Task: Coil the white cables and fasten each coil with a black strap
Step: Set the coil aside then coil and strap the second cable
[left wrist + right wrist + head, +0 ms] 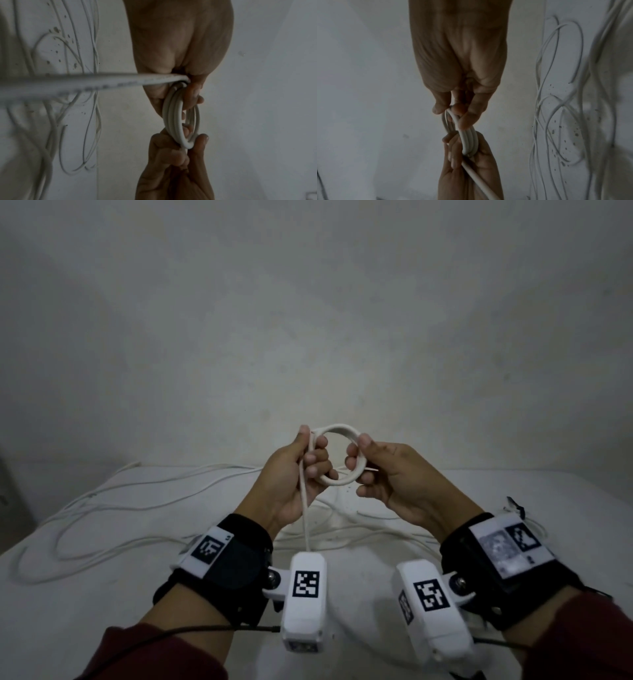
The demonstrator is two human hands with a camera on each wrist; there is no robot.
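- Small round white coil [337, 455], several turns, centre frame, pinched by left hand [298, 474] and right hand [394, 477].
- Loose cables [137, 501] sprawled on white table [85, 611] below.

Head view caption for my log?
Both hands, left and right, grip a small white cable coil above loose cables.

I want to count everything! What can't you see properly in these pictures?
- Coil: head view, fingers hide its sides; turns uncountable.
- Black strap: none visible in any view.
- Loose cables: their ends run off the table edge.
- Cable tail: left wrist view, blurred print unreadable.
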